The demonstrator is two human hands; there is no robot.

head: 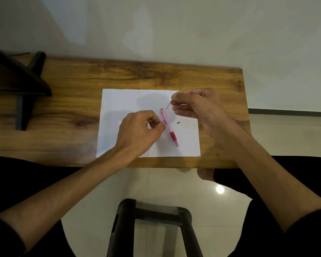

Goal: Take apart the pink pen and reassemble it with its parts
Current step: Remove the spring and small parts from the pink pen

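The pink pen [168,126] lies on a white sheet of paper [122,101], its red grip and tip pointing toward me. My left hand [139,132] sits just left of the pen with its fingers curled, the fingertips at the pen's barrel; what they pinch is hidden. My right hand [196,104] hovers above the paper's far right corner and pinches a thin dark rod [168,105] that sticks out on both sides of the fingers. A small dark part [178,122] lies on the paper right of the pen.
The paper rests on a wooden table [72,108] against a pale wall. A black stand [20,86] occupies the table's left end. A dark stool frame [152,219] stands on the tiled floor between my knees.
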